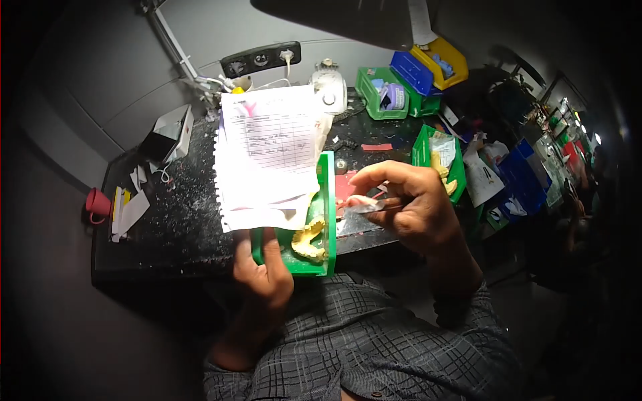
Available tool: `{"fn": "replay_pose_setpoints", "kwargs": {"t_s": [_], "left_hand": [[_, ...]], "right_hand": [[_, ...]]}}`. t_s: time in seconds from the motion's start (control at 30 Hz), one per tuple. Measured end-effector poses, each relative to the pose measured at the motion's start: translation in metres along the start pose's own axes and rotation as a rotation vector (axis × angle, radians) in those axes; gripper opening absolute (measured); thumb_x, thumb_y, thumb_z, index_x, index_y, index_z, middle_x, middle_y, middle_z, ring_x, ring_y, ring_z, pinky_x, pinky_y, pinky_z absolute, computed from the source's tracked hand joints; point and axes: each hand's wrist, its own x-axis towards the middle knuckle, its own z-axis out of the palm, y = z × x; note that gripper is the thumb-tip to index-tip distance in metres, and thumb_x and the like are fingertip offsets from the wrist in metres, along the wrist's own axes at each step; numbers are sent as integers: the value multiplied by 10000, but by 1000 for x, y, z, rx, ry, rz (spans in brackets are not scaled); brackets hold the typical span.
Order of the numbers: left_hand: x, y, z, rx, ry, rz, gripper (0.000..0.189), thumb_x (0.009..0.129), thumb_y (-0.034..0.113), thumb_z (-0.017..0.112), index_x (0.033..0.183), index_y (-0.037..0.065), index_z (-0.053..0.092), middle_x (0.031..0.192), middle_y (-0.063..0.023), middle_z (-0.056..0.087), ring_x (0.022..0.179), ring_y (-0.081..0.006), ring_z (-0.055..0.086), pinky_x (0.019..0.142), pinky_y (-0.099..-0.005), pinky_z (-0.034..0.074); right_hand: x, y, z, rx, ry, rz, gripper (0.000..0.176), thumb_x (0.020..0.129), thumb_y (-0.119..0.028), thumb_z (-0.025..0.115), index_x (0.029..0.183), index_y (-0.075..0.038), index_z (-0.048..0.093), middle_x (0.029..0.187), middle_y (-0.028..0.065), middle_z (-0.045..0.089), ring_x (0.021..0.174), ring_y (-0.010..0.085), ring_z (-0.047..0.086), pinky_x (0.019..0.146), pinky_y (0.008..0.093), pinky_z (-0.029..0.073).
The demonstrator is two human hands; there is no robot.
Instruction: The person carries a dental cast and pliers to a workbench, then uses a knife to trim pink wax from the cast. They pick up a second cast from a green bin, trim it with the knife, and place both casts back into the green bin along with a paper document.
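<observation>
My left hand grips the near left side of a green tray, its fingertips partly hidden under papers. A printed form with handwriting lies over the tray on other sheets. A yellowish dental cast sits in the tray's near right part. To the right of the tray, my right hand is raised, pinching a small clear plastic bag with something pinkish in it.
A second green tray with yellowish casts stands right. Green, blue and yellow bins are at the back. A pink mug and a white box are left. A lamp shade hangs above.
</observation>
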Motion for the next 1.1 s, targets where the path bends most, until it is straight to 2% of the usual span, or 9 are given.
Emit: {"fn": "replay_pose_setpoints", "kwargs": {"t_s": [0.13,0.2,0.37,0.53,0.67,0.83,1.0,1.03,1.1], "left_hand": [[8,18,-13,162,-1,-82,232,970,11,569,1171,-104,587,1081,-165,676,959,-199,644,842,-310,524],[7,4,-26,144,49,-3,265,959,17,580,1196,-102,577,1091,-181,672,989,-199,631,863,-308,519],[1,-5,-59,144,229,-100,293,972,67,583,1217,-93,573,1099,-134,651,979,-170,612,852,-289,499],[-6,-42,-96,311,352,-7,313,1016,91,544,1259,-106,545,1112,-171,658,977,-201,627,857,-311,505],[0,-70,-94,353,445,22,281,1028,108,538,1212,-104,557,1017,-171,676,855,-192,624,760,-326,506],[-5,-91,-84,347,484,11,338,1024,147,549,1240,-113,548,980,-202,690,827,-216,649,750,-338,515],[-8,-100,-86,383,459,27,368,1016,170,553,1255,-109,537,1106,-243,660,982,-291,639,865,-384,490],[-13,-89,-91,252,348,-187,443,1022,252,544,1293,-98,525,1169,-244,643,1047,-299,623,906,-380,480],[-22,-136,-105,601,366,11,509,1030,336,518,1334,-72,524,1197,-225,646,1078,-268,619,925,-377,481]], "right_hand": [[-23,26,-48,-208,555,137,226,852,-73,775,1033,25,682,860,54,697,753,58,635,640,226,506],[-46,66,-83,-553,763,184,330,868,-181,774,1086,45,672,936,151,720,812,180,703,702,290,534],[-90,126,-105,-899,708,536,531,821,-418,797,1012,65,686,896,220,718,798,297,711,705,370,529],[-86,144,-100,-858,757,324,446,902,-316,726,663,39,602,554,192,555,477,310,531,507,431,366],[-80,140,-94,-807,882,214,444,954,-276,666,659,45,580,527,178,526,450,285,504,489,419,348],[-78,76,-64,-611,744,-48,405,967,-158,643,622,31,543,491,89,438,442,134,370,464,385,230],[-37,16,25,-258,356,-242,323,954,-113,632,667,29,595,526,60,506,422,130,423,438,339,329],[-26,5,46,-305,266,-386,196,912,-57,618,740,36,617,560,81,496,429,168,435,449,355,357],[-1,9,84,-2,36,-385,85,802,-57,617,806,18,577,660,143,486,566,312,515,532,410,418]]}}
